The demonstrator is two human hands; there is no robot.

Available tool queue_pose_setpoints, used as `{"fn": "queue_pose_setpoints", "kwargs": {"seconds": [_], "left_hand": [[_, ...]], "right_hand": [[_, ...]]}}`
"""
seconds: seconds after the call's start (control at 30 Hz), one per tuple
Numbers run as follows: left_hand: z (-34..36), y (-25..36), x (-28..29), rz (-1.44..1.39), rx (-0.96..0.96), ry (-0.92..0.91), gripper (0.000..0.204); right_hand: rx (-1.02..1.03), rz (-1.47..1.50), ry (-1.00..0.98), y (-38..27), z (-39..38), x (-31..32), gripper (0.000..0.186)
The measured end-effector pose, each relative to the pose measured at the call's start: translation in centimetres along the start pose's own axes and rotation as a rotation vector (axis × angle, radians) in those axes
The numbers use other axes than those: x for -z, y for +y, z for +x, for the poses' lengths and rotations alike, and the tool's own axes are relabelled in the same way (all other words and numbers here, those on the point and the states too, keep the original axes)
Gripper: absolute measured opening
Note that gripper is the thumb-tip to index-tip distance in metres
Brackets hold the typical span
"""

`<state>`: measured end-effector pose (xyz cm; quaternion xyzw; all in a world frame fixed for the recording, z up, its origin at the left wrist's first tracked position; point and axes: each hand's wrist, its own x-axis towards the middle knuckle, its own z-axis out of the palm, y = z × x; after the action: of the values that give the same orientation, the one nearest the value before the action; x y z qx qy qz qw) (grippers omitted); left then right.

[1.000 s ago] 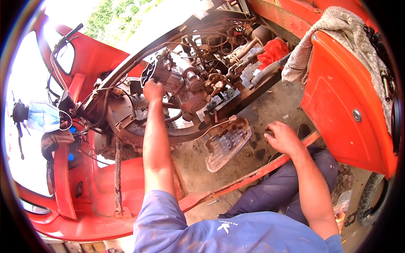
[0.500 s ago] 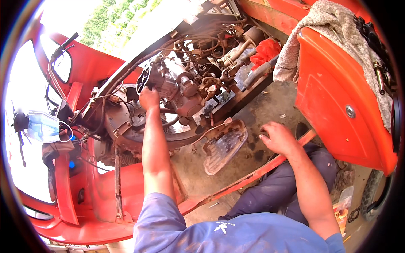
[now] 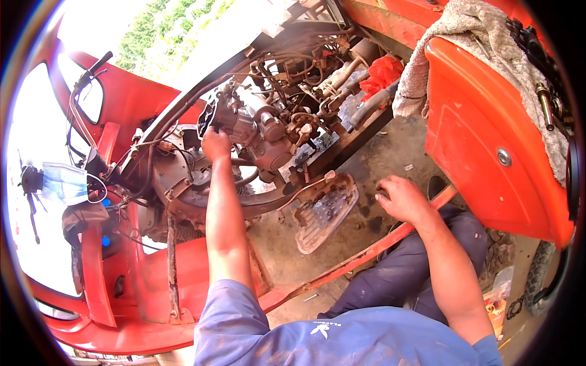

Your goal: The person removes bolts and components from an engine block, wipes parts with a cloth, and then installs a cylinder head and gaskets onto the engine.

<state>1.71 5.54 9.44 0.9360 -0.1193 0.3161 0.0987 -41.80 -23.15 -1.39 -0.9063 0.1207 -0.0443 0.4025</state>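
My left hand reaches to the near left end of a greasy metal engine. Its fingers are closed against the engine's end, beside a dark-edged opening; what they grip is hidden. Resting above my bent knee, my right hand holds nothing, its fingers loosely bent and the thumb apart. Between my hands, below the engine, lies a dirty, ribbed shallow tray with dark grime in it.
A red frame bar crosses in front of me. On the right stands a red panel with a round lock, draped with a grey towel and tools. Handlebars with a blue face mask are at the left. Red plastic sits behind the engine.
The view has shifted very slightly. Both hands stay in the same places, the left at the engine and the right above the knee.
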Motion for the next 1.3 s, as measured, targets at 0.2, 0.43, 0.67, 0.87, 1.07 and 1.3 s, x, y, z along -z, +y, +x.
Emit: {"fn": "queue_pose_setpoints", "kwargs": {"seconds": [0.2, 0.43, 0.67, 0.87, 1.07, 1.3], "left_hand": [[0.1, 0.4, 0.1, 0.007, -0.063, 0.011, 0.022], [0.6, 0.5, 0.2, 0.040, 0.004, -0.019, 0.024], [0.7, -0.3, 0.3, -0.030, -0.024, -0.023, 0.025], [1.4, -0.3, 0.5, 0.068, 0.018, -0.121, 0.026], [1.5, -0.9, 0.3, -0.037, 0.014, -0.109, 0.027], [1.3, -1.4, 0.2, 0.008, 0.047, -0.131, 0.029]], "right_hand": [[-0.005, 0.013, -0.001, 0.1, 0.2, 0.0, 0.028], [0.030, -0.001, 0.015, 0.4, 0.2, -0.2, 0.028], [0.023, 0.005, 0.009, 0.3, 0.2, -0.1, 0.027], [0.026, -0.001, 0.016, 0.0, 0.2, 0.1, 0.027], [0.017, 0.006, 0.015, -0.1, 0.2, 0.2, 0.026], [0.037, 0.000, 0.037, 0.1, 0.3, -0.1, 0.026]]}}
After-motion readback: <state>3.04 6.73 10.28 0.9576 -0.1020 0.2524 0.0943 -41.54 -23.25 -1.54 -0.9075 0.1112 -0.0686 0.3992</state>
